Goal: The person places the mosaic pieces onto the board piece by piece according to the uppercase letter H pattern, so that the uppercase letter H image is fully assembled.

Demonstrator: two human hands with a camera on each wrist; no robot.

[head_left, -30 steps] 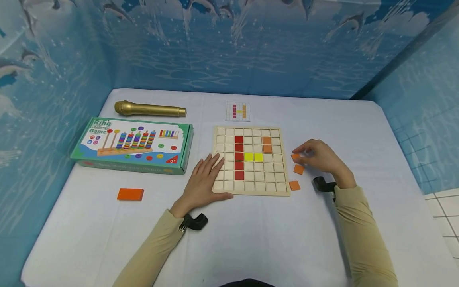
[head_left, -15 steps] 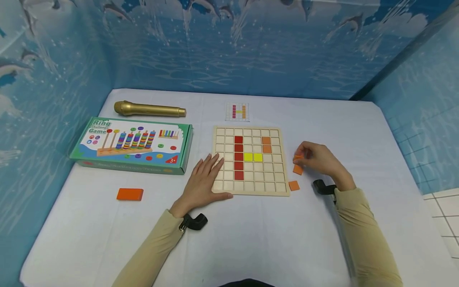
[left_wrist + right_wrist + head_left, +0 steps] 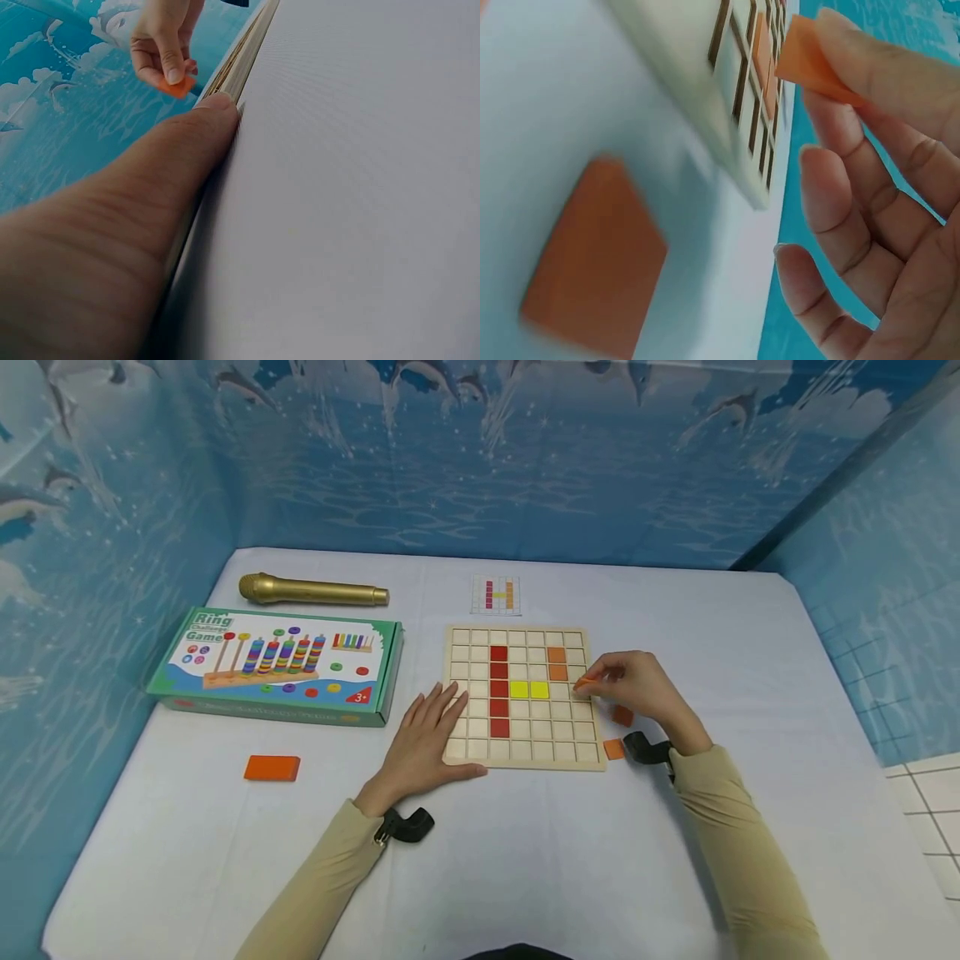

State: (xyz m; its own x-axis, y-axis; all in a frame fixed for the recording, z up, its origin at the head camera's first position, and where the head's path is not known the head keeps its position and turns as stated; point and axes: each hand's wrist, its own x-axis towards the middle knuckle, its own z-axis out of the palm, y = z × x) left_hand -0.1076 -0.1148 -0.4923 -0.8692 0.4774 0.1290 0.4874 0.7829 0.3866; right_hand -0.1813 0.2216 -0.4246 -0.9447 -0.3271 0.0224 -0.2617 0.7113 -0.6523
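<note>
A wooden grid board (image 3: 528, 762) lies on the white table, with a column of red tiles (image 3: 498, 691), two yellow tiles (image 3: 528, 690) and two orange tiles (image 3: 557, 664) set in its cells. My left hand (image 3: 423, 747) rests spread over the board's left front corner, its thumb (image 3: 187, 135) along the front edge. Over the board's right edge, my right hand (image 3: 633, 683) pinches an orange tile (image 3: 810, 60) between thumb and fingers. Two more orange tiles lie on the table right of the board, a nearer one (image 3: 613, 749) and one in the hand's shadow (image 3: 622, 715).
A small pattern card (image 3: 496, 594) lies behind the board. To the left are a green Ring Game box (image 3: 277, 664), a gold microphone (image 3: 313, 589) and an orange block (image 3: 272, 767). A blue dolphin-print curtain (image 3: 480, 485) hangs behind the table.
My right hand has picked up the farthest loose orange tile and carried it left to the board's right edge. The left hand has stayed in place.
</note>
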